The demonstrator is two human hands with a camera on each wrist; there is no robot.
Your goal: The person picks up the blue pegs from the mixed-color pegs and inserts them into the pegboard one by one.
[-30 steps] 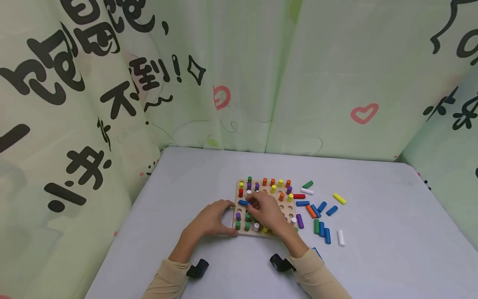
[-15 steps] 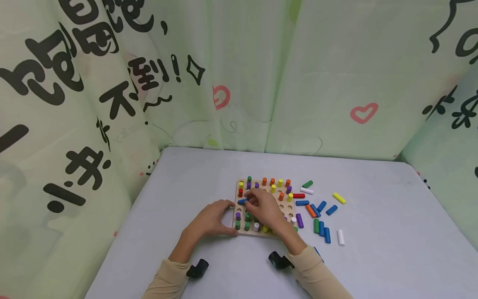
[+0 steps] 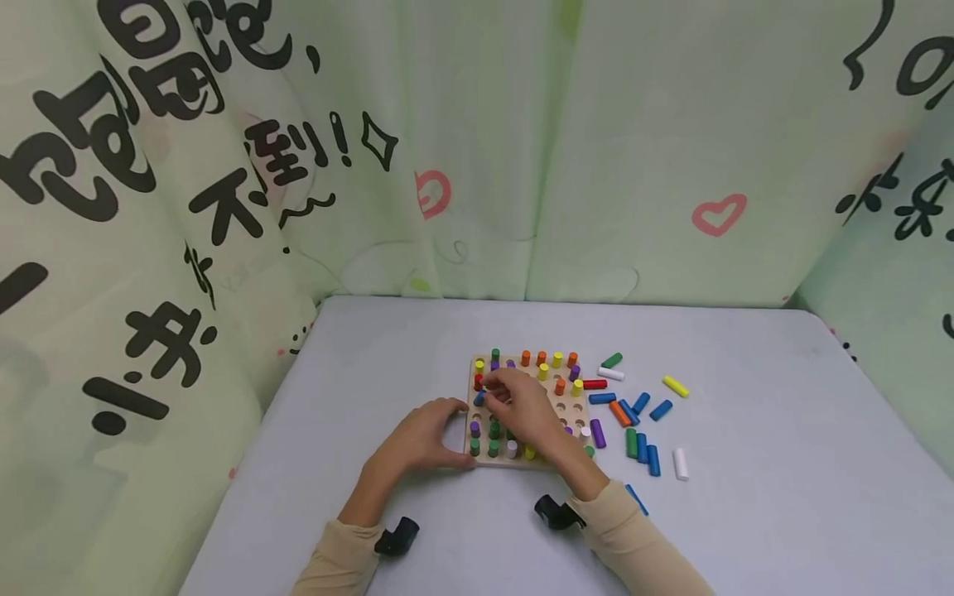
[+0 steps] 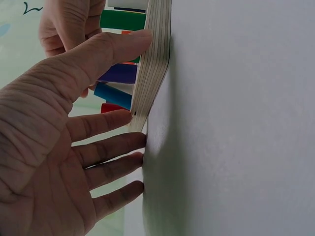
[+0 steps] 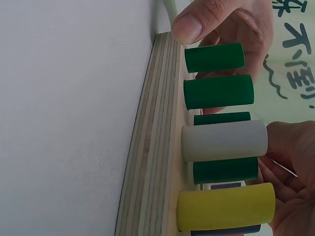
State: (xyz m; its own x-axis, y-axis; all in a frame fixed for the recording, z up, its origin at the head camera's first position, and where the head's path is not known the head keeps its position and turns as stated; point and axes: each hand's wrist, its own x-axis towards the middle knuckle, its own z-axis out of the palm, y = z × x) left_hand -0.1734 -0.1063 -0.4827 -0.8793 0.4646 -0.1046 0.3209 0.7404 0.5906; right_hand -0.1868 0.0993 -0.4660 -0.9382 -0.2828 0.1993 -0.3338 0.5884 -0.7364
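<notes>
Right hand pinches blue peg; left hand steadies pegboard.

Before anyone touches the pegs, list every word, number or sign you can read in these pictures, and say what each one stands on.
"不到!" with a diamond sign: black brushwork on the green curtain, left of the fold.
Other large black characters on the curtain, far left and far right: cut off or creased, not readable.
Pink heart and pink swirl: printed on the curtain.
Peg board, pegs, table: no text.
</notes>
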